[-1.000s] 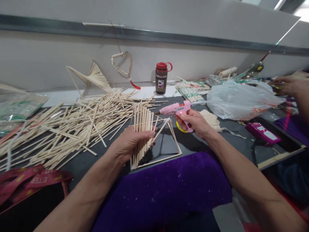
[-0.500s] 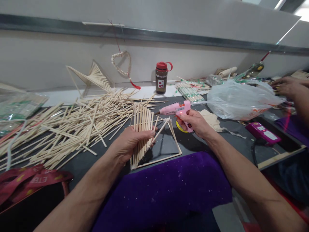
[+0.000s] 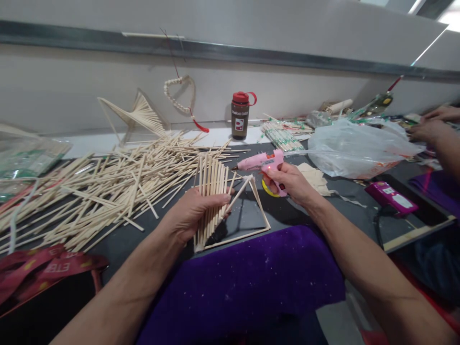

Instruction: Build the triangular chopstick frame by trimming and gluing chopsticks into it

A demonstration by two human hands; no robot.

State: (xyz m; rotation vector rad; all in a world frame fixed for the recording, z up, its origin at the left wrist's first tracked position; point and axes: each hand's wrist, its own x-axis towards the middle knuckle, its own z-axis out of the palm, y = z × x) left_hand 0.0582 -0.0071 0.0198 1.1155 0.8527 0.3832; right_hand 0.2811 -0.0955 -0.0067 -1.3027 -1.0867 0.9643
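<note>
My left hand (image 3: 192, 211) is closed around the side of a wooden stick frame (image 3: 213, 184), its thumb pressed across a fan of several slanted sticks. The frame's open triangle part (image 3: 264, 211) reaches right over the dark table. In my right hand (image 3: 289, 181) is a pink hot glue gun (image 3: 260, 162), gripped by the handle, with a small red light lit on it. Its nozzle points left, close to the upper ends of the fanned sticks; whether it touches them I cannot tell. Beneath the gun lies a yellow ring-shaped thing (image 3: 269, 188), partly hidden.
Loose sticks (image 3: 118, 187) are heaped at left. A finished-looking stick model (image 3: 138, 115) and a red-lidded bottle (image 3: 240, 117) stand by the wall. To the right are a plastic bag (image 3: 359, 148), a purple device (image 3: 391, 197) and another person's hands (image 3: 436, 124). Purple cloth (image 3: 244, 287) lies in front.
My two hands, the stick frame and the glue gun stay almost where they were. At far right, the other person's hands have shifted slightly.
</note>
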